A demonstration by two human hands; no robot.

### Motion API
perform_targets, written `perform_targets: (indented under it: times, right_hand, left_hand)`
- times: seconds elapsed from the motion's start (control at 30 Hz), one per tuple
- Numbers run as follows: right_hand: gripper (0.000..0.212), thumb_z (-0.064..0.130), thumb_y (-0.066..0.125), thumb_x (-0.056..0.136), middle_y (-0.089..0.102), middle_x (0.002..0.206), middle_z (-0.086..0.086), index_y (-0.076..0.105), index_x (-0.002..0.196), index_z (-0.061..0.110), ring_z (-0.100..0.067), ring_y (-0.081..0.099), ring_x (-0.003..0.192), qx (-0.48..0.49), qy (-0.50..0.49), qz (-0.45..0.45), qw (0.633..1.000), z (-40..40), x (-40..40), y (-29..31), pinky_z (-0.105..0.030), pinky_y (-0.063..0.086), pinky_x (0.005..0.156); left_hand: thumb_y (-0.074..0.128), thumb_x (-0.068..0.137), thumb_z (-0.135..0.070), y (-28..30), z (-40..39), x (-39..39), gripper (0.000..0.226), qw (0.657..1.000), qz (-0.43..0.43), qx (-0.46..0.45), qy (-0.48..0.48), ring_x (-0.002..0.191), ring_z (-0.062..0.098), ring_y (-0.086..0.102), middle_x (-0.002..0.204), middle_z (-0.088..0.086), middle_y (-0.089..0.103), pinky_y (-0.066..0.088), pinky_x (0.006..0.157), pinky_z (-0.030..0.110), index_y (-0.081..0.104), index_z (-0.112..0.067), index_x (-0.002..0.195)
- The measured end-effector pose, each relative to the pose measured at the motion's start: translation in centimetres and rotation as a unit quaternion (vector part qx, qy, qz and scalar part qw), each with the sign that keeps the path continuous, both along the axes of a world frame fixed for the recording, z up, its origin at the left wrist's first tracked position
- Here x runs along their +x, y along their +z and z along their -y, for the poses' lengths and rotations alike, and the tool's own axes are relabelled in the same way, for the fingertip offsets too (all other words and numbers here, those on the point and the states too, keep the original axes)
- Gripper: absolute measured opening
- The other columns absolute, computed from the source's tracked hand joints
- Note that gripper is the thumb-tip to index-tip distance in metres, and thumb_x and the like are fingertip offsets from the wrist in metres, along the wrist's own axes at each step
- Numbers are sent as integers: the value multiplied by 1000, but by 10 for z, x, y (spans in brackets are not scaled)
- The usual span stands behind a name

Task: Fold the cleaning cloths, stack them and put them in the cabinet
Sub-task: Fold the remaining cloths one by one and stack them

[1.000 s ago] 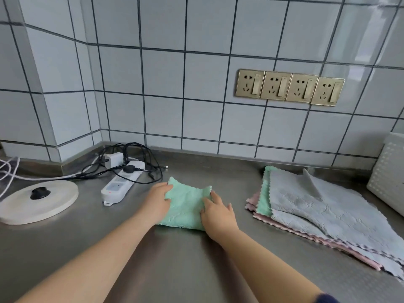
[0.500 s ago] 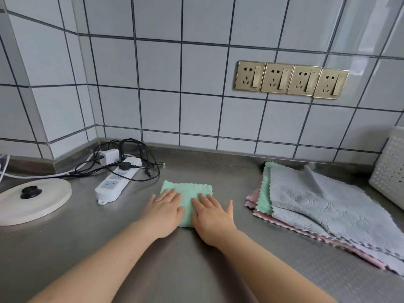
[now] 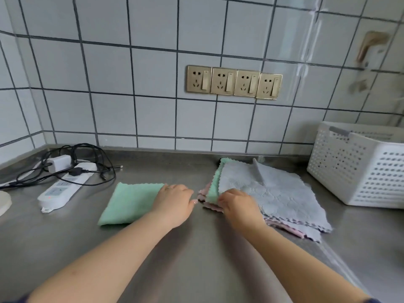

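Note:
A folded green cloth (image 3: 131, 201) lies flat on the steel counter (image 3: 196, 259), left of centre. My left hand (image 3: 175, 204) hovers over the folded cloth's right edge, fingers curled and pointing right, holding nothing that I can see. To the right lies a pile of unfolded cloths: a grey cloth (image 3: 277, 193) on top, a green cloth (image 3: 213, 189) under it, pink cloth edges (image 3: 284, 226) at the bottom. My right hand (image 3: 236, 204) pinches the near left corner of the pile, at the grey and green edges. No cabinet is in view.
A white perforated basket (image 3: 358, 169) stands at the right against the tiled wall. A white power strip (image 3: 63, 189) with tangled black cables (image 3: 87, 162) and a charger (image 3: 59, 164) sits at the back left. A white round lid edge (image 3: 3, 202) shows at far left.
Both hands left the folded green cloth, where they had pressed it flat, and moved right. My right hand now pinches the pile's corner. The view turned right, showing the basket.

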State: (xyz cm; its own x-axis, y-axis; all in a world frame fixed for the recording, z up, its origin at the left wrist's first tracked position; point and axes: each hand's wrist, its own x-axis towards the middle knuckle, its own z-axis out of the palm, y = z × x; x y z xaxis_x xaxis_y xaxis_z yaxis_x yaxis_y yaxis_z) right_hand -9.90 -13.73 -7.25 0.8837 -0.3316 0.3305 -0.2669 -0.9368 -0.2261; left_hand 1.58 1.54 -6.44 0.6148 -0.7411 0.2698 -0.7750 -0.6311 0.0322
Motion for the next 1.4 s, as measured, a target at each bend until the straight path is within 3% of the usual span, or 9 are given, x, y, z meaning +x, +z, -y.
perform_targets:
  times: [0.13,0.23,0.43,0.53,0.67,0.9,1.1,1.27,1.4]
  right_hand:
    - [28,16,53,90,60,116,-2,66,114,21,-30,53,109,-37,-72,40,996,58,-53,1,-36,43,87]
    - [33,29,52,93,54,125,2,57,125,25,-22,49,118,-24,-99,-24,995,85,-83,2,-32,43,92]
    - [36,38,57,90,57,126,6,59,124,26,-16,55,114,27,-58,-65,996,106,-104,2,-30,46,93]
    - [34,41,50,93,62,119,1,63,118,22,-20,58,110,-8,-68,-65,996,106,-100,1,-34,47,89]
    - [35,43,46,93,65,100,-6,62,102,13,-29,61,93,-52,-93,-80,991,106,-94,0,-34,45,72]
    - [29,36,46,95,67,100,-5,64,104,15,-25,61,95,-11,-63,-81,995,114,-96,3,-34,48,78]
    - [26,25,37,99,67,93,-12,59,102,12,-31,58,80,6,-107,-70,992,117,-91,8,-32,41,64]
    - [21,23,34,99,56,79,-6,47,83,18,-25,51,74,48,-123,-57,990,118,-90,10,-29,33,61]
    - [21,24,33,99,61,85,-9,47,84,19,-25,50,75,65,-129,-60,988,119,-89,13,-29,35,63]
  left_hand:
    - [43,95,-30,-2,59,-34,31,996,-26,-49,-75,121,21,47,127,-3,55,29,109,36,57,-24,121]
    - [44,93,-28,-6,90,-51,30,990,-35,-67,-120,117,20,49,121,-4,56,34,101,30,57,-26,120]
    - [49,92,-35,-11,121,-69,36,983,-97,-87,-130,119,17,50,128,-7,54,41,97,30,55,-27,127]
    - [50,88,-50,-10,131,-78,45,989,-68,-54,-118,120,18,49,129,-7,54,40,99,32,53,-29,127]
    - [46,85,-57,-8,143,-88,49,995,-5,-1,-103,117,22,51,124,-2,54,38,97,38,53,-24,121]
    - [34,97,-45,1,155,-84,39,990,64,28,-119,98,30,59,107,7,60,35,67,32,56,-14,107]
    - [31,92,-58,-1,159,-90,51,988,87,44,-123,93,28,61,101,5,63,36,64,32,56,-15,102]
    - [34,95,-29,6,164,-89,29,990,97,46,-93,91,30,62,101,8,66,35,64,31,55,-12,106]
    - [37,92,-38,8,164,-94,34,991,85,51,-90,96,32,61,105,8,63,35,65,32,52,-12,109]
